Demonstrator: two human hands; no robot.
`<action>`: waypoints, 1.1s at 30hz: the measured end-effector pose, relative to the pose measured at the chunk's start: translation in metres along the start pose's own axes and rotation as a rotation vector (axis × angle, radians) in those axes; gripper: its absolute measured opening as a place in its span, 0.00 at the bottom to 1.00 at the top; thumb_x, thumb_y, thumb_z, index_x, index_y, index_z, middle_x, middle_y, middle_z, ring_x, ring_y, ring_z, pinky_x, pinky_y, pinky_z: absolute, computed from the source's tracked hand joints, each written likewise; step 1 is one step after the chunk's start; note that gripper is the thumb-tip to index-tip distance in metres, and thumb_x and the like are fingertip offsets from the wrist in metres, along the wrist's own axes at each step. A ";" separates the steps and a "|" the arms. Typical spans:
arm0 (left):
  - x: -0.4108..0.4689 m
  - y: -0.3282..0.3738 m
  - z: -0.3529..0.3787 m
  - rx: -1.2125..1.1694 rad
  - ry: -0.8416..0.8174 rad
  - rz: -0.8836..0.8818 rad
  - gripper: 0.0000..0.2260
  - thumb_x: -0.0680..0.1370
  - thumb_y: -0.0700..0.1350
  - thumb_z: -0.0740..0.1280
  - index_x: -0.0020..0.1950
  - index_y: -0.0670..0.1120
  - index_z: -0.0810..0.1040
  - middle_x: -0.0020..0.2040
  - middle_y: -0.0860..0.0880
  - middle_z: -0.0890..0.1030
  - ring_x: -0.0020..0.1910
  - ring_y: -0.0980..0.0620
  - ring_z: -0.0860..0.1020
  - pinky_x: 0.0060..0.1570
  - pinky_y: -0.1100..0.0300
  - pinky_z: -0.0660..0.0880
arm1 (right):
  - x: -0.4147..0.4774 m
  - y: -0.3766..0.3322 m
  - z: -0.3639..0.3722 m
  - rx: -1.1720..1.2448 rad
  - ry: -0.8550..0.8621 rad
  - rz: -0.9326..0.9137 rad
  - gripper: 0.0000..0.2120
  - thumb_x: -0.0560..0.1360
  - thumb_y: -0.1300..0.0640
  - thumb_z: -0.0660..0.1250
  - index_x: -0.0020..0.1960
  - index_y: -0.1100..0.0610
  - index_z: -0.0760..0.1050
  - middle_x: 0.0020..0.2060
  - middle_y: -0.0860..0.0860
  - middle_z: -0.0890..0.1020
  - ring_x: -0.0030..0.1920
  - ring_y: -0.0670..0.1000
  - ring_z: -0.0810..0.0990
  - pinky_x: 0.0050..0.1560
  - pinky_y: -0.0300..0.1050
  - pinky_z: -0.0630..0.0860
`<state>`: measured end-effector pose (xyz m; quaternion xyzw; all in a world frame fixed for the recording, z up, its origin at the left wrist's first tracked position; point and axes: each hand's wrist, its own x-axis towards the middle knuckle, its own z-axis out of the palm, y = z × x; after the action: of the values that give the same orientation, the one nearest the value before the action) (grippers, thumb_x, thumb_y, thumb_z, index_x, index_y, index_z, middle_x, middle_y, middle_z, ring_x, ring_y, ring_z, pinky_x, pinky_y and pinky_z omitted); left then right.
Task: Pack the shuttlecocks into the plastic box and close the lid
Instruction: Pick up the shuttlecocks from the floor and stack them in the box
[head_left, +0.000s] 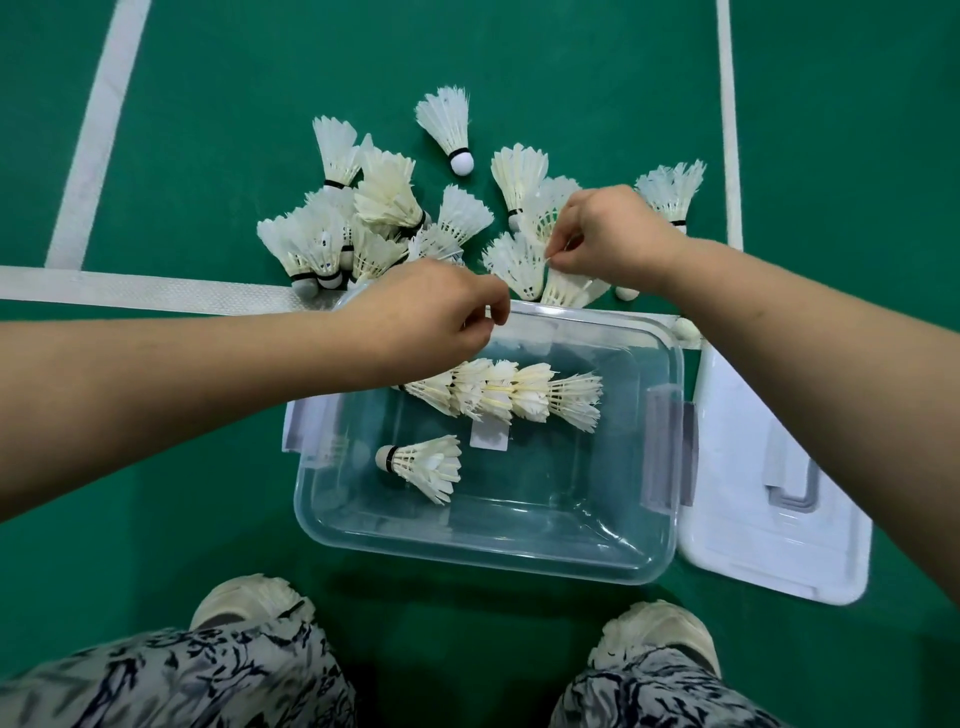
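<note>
A clear plastic box (613, 540) stands open on the green floor. Inside it lie a nested row of several shuttlecocks (514, 397) and one single shuttlecock (426, 465). Its white lid (769, 499) lies flat on the floor at the box's right side. Beyond the far rim, a loose pile of white feather shuttlecocks (379, 208) is spread on the floor. My right hand (608, 234) reaches into the pile and pinches the feathers of one shuttlecock (563, 291). My left hand (431, 312) hovers over the box's far left corner, thumb and forefinger curled together with nothing visible between them.
White court lines (98, 135) cross the floor left of and behind the box, and another line (727, 119) runs at the right. My two light shoes (249, 597) and patterned trouser legs sit just in front of the box.
</note>
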<state>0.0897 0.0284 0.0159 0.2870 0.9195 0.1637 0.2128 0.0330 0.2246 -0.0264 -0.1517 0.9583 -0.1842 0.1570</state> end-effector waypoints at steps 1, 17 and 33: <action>-0.001 -0.001 0.000 0.007 -0.009 -0.003 0.09 0.77 0.43 0.59 0.54 0.47 0.76 0.42 0.49 0.81 0.39 0.48 0.74 0.40 0.55 0.72 | 0.000 -0.001 -0.004 0.008 0.027 -0.004 0.07 0.71 0.63 0.67 0.47 0.61 0.83 0.47 0.56 0.83 0.45 0.51 0.78 0.51 0.42 0.74; -0.037 0.021 -0.024 0.029 0.077 -0.018 0.10 0.78 0.46 0.60 0.58 0.48 0.73 0.40 0.55 0.75 0.40 0.51 0.72 0.40 0.58 0.69 | -0.080 -0.042 -0.087 -0.045 0.366 -0.112 0.06 0.71 0.60 0.70 0.46 0.60 0.83 0.46 0.55 0.80 0.43 0.48 0.74 0.47 0.35 0.67; -0.044 0.035 0.009 -0.506 -0.138 -0.174 0.31 0.68 0.50 0.73 0.68 0.51 0.65 0.51 0.57 0.72 0.51 0.57 0.71 0.50 0.67 0.67 | -0.166 -0.061 0.003 0.454 0.240 0.103 0.02 0.67 0.61 0.74 0.40 0.59 0.83 0.36 0.39 0.73 0.36 0.40 0.75 0.40 0.31 0.72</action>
<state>0.1429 0.0309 0.0366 0.1552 0.8538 0.3494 0.3533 0.1987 0.2276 0.0357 -0.0409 0.9107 -0.4029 0.0814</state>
